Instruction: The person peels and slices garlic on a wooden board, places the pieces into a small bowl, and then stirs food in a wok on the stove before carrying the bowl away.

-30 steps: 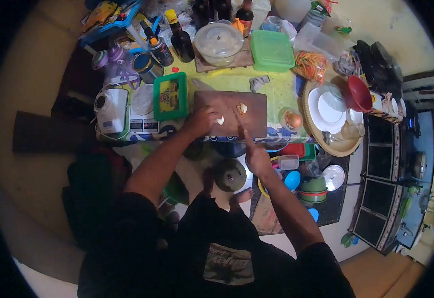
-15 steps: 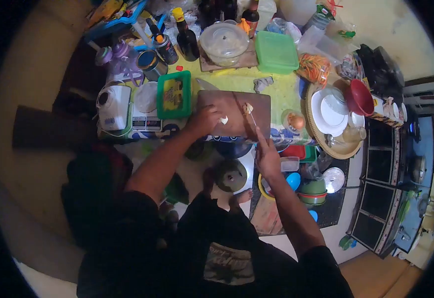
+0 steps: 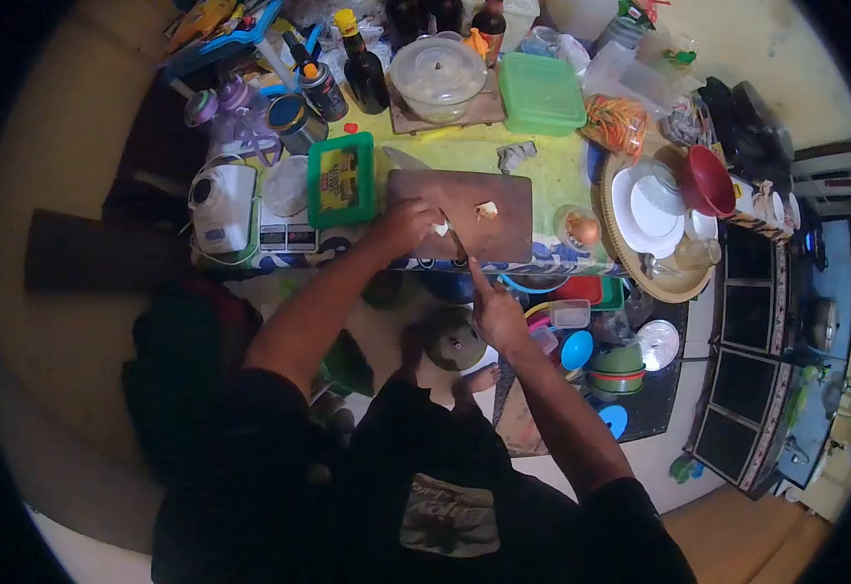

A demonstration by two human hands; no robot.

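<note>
A brown wooden cutting board (image 3: 508, 238) lies at the table's near edge. On its left side my left hand (image 3: 409, 228) is closed, fingertips pinching a small white piece, probably garlic (image 3: 441, 229). My right hand (image 3: 499, 316) grips a knife (image 3: 456, 237) below the board's front edge, forefinger stretched along it. The blade points up and left, its tip beside the white piece; whether it touches is too small to tell. A little heap of pale cut bits (image 3: 486, 210) rests on the board, right of the blade.
Left of the board are a green tub (image 3: 344, 181) and a kitchen scale (image 3: 287, 237). Behind it stand a lidded clear bowl (image 3: 439, 78) and a light green box (image 3: 543, 94). An onion (image 3: 582, 230) and a woven tray (image 3: 673, 284) with plates are on the right.
My right hand has moved the knife left, from the pale heap to beside the white piece. My left hand has barely moved and keeps its pinch.
</note>
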